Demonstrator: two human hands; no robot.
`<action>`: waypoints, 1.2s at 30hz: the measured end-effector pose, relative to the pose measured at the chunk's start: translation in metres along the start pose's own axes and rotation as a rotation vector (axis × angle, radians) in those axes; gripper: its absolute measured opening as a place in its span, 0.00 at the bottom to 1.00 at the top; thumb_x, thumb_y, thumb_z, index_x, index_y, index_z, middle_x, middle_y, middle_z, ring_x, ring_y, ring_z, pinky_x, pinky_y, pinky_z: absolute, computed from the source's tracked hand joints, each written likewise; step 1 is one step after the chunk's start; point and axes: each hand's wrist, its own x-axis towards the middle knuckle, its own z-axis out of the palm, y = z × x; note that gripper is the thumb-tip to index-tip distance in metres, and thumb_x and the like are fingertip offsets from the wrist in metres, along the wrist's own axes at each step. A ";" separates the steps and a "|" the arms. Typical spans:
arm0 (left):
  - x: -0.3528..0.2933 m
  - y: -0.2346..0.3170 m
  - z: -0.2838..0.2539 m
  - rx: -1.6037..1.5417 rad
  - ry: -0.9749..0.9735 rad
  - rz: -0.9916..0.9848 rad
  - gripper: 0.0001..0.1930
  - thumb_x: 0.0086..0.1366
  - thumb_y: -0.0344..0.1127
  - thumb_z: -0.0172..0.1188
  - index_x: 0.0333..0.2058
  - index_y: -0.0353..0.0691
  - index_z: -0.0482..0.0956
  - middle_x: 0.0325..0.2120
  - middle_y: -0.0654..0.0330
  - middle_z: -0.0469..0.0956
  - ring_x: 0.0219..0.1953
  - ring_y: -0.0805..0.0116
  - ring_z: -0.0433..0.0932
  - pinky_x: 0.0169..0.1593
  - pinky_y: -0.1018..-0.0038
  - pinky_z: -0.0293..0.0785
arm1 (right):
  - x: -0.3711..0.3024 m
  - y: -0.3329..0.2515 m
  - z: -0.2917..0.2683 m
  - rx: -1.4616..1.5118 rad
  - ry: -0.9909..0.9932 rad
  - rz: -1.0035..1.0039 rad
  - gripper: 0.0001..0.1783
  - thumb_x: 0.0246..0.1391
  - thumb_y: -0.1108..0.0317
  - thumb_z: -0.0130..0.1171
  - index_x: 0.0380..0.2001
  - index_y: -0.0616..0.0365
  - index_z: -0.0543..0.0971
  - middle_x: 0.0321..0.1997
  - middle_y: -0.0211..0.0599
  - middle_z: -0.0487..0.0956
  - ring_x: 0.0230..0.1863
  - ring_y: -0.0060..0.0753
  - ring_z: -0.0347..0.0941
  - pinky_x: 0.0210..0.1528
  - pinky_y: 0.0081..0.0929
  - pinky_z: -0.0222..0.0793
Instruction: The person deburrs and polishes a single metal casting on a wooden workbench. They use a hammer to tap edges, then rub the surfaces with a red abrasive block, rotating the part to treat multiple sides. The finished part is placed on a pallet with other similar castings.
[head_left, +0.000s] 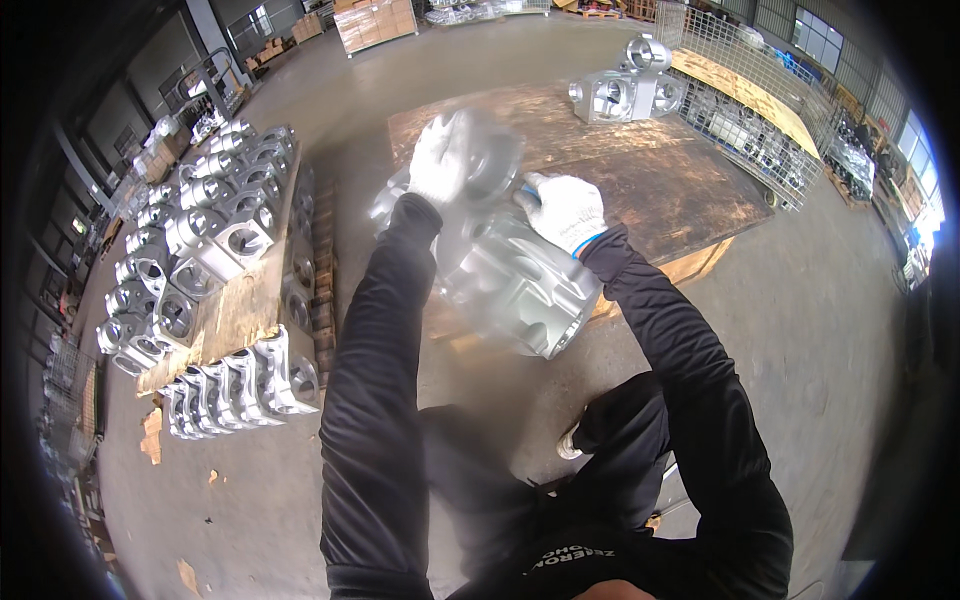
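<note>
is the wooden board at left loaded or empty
Loaded: rows of silver castings stand on the wooden board, and more castings of the same silver metal show beneath it.

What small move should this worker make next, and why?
Probably steady the silver casting: it looks motion-blurred, and its lower end shows past the near edge of the wooden tabletop. The left hand and right hand are at its upper part.

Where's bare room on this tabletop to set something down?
The wooden tabletop's right part is bare, between your right hand and the far silver castings; so is a far strip between those and your left hand. Crowded: the near left, with the blurred casting, and most of the plywood sheet further left.
</note>
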 end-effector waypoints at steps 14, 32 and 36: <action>0.004 0.056 -0.025 -0.110 -0.168 -0.124 0.35 0.83 0.59 0.28 0.54 0.47 0.86 0.53 0.54 0.86 0.58 0.48 0.80 0.66 0.57 0.71 | -0.007 -0.061 0.006 -0.268 -0.021 -0.132 0.11 0.52 0.61 0.62 0.25 0.56 0.85 0.23 0.46 0.83 0.26 0.51 0.83 0.31 0.46 0.78; 0.009 0.031 -0.014 -0.180 -0.134 0.033 0.16 0.71 0.40 0.62 0.53 0.43 0.83 0.50 0.52 0.86 0.54 0.47 0.83 0.57 0.56 0.79 | 0.093 0.007 -0.099 0.498 -0.408 0.209 0.26 0.61 0.50 0.69 0.51 0.60 0.89 0.38 0.42 0.90 0.38 0.32 0.86 0.45 0.32 0.80; 0.010 0.029 -0.014 -0.265 -0.177 0.000 0.18 0.78 0.45 0.52 0.53 0.41 0.83 0.49 0.50 0.85 0.53 0.46 0.83 0.58 0.55 0.78 | 0.061 0.044 -0.042 0.710 -0.311 0.431 0.27 0.64 0.48 0.70 0.56 0.57 0.88 0.38 0.36 0.90 0.37 0.24 0.84 0.44 0.27 0.79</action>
